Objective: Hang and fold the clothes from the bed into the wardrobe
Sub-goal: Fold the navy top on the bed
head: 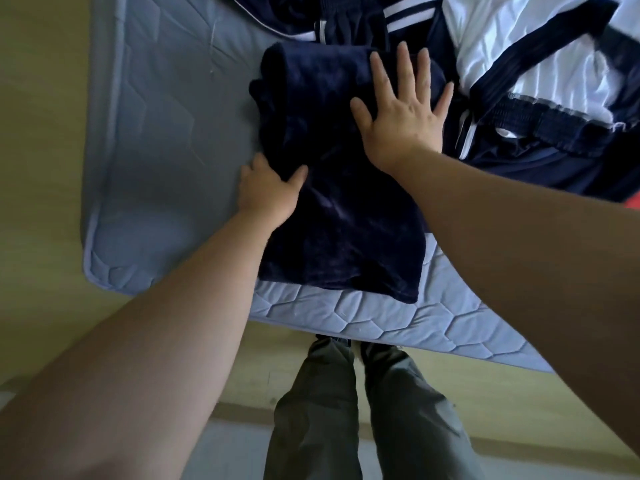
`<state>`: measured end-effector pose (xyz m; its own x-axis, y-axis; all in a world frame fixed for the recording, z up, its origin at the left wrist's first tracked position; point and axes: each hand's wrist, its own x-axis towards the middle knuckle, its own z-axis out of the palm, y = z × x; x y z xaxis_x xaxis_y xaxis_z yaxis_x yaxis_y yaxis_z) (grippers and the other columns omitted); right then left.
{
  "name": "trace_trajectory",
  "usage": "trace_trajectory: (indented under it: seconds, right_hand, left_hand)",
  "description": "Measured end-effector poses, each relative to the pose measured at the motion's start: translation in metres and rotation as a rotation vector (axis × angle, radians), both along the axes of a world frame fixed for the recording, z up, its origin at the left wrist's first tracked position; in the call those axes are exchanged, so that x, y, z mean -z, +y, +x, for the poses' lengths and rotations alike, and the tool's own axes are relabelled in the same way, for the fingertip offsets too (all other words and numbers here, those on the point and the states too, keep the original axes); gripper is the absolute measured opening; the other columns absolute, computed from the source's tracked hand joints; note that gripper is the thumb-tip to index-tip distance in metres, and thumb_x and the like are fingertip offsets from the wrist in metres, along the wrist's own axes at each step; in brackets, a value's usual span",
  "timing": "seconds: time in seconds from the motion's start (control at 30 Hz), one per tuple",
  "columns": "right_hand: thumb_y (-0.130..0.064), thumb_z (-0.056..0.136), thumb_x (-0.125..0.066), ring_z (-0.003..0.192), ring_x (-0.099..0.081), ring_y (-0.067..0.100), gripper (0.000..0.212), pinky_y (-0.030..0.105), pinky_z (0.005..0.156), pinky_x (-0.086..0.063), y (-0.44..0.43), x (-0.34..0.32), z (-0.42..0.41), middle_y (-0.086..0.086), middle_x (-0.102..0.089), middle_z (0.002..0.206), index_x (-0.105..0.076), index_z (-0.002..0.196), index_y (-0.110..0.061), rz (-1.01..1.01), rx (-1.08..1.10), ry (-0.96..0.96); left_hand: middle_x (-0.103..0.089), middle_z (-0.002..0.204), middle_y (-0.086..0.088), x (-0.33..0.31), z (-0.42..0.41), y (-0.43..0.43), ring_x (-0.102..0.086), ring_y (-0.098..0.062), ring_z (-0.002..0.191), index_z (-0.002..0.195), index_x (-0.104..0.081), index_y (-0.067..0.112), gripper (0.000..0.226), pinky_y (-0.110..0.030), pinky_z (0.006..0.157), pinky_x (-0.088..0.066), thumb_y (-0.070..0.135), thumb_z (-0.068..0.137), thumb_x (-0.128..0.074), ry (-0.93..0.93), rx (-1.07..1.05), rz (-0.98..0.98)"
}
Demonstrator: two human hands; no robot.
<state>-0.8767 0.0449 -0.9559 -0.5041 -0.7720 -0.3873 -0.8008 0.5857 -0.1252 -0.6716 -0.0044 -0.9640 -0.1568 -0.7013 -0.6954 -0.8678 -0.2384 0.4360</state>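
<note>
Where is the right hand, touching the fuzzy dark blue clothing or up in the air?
Touching. The head view shows the right hand pressed flat, fingers spread, on the folded navy garment, with no gap between them.

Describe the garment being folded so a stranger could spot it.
On the blue quilted mattress, look near the front edge. The folded navy garment, gripped by the left hand and pressed by the right hand, is plain and velvety, unlike the striped clothes behind it.
</note>
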Motion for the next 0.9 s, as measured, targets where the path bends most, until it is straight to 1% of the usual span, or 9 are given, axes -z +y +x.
trace_trajectory:
  seconds: [0.13,0.27,0.37,0.47,0.53,0.63,0.7,0.8,0.9]
  right_hand:
    - [-0.061,0.100,-0.015,0.153,0.007,0.020,0.062,0.053,0.121,0.004,0.006,-0.008,-0.010,-0.001,0.002,0.167,-0.013,0.157,-0.037,-0.205,0.061,-0.133]
    - [-0.050,0.101,-0.039,0.150,-0.020,0.023,0.063,0.036,0.122,-0.019,0.049,-0.020,-0.010,0.009,-0.021,0.163,-0.031,0.155,-0.019,-0.513,0.426,-0.259]
    - [-0.066,0.095,-0.042,0.139,-0.041,0.025,0.073,0.035,0.116,-0.030,0.081,-0.022,0.000,0.007,-0.045,0.151,-0.038,0.150,-0.018,-0.303,0.936,-0.594]
    - [-0.086,0.076,-0.045,0.124,-0.055,0.023,0.092,0.040,0.109,-0.042,0.099,-0.036,0.009,-0.004,-0.056,0.138,-0.046,0.144,-0.024,-0.095,1.151,-0.948]
    - [-0.089,0.062,-0.058,0.116,-0.062,0.020,0.094,0.044,0.103,-0.050,0.102,-0.057,0.004,-0.008,-0.062,0.130,-0.054,0.133,-0.027,-0.132,1.182,-1.076]
    - [-0.082,0.059,-0.071,0.100,-0.071,0.016,0.068,0.040,0.089,-0.059,0.102,-0.111,-0.002,-0.009,-0.070,0.114,-0.062,0.108,-0.036,-0.193,1.103,-1.165]
    - [-0.072,0.062,-0.078,0.094,-0.074,0.016,0.068,0.038,0.082,-0.061,0.104,-0.161,-0.003,-0.005,-0.074,0.110,-0.064,0.115,-0.031,-0.208,1.072,-1.234]
    - [-0.062,0.062,-0.086,0.085,-0.075,0.016,0.056,0.032,0.065,-0.061,0.105,-0.256,0.003,-0.006,-0.077,0.098,-0.064,0.106,-0.035,-0.192,0.947,-1.351]
    - [-0.061,0.062,-0.087,0.092,-0.075,0.018,0.064,0.035,0.074,-0.061,0.102,-0.349,0.018,-0.005,-0.076,0.106,-0.064,0.115,-0.035,-0.146,0.788,-1.423]
  left_hand:
    - [-0.056,0.136,0.007,-0.004,-0.008,-0.018,-0.057,-0.014,0.117,0.152,-0.036,0.023,0.089,-0.027,0.092,-0.048,0.040,0.077,-0.081,0.278,-0.238,0.292]
    - [-0.059,0.127,0.021,-0.021,-0.016,-0.018,-0.060,-0.002,0.106,0.150,-0.039,0.034,0.096,-0.023,0.081,-0.050,0.068,0.069,-0.078,0.357,-0.243,0.439]
    - [-0.069,0.120,0.012,-0.030,-0.028,-0.017,-0.068,-0.012,0.105,0.139,-0.055,0.033,0.083,-0.034,0.092,-0.054,0.070,0.068,-0.077,0.351,-0.313,0.498]
    - [-0.076,0.109,0.000,-0.047,-0.033,-0.015,-0.072,-0.026,0.100,0.124,-0.067,0.029,0.084,-0.046,0.097,-0.054,0.071,0.054,-0.085,0.302,-0.382,0.569]
    - [-0.077,0.105,-0.004,-0.067,-0.035,-0.014,-0.074,-0.031,0.095,0.118,-0.072,0.026,0.085,-0.050,0.094,-0.054,0.070,0.047,-0.088,0.331,-0.426,0.603]
    - [-0.076,0.109,-0.007,-0.121,-0.030,-0.008,-0.073,-0.033,0.097,0.114,-0.075,0.024,0.081,-0.053,0.093,-0.054,0.070,0.049,-0.088,0.402,-0.503,0.626]
    - [-0.075,0.113,-0.008,-0.174,-0.021,-0.001,-0.072,-0.033,0.101,0.113,-0.076,0.025,0.073,-0.052,0.093,-0.055,0.069,0.055,-0.086,0.458,-0.558,0.601]
    - [-0.075,0.113,-0.005,-0.276,0.008,0.009,-0.072,-0.032,0.103,0.108,-0.078,0.028,0.059,-0.047,0.084,-0.059,0.066,0.063,-0.083,0.526,-0.602,0.545]
    - [-0.073,0.119,-0.006,-0.382,0.047,0.022,-0.071,-0.032,0.107,0.117,-0.074,0.026,0.062,-0.046,0.091,-0.055,0.061,0.066,-0.084,0.579,-0.609,0.494]
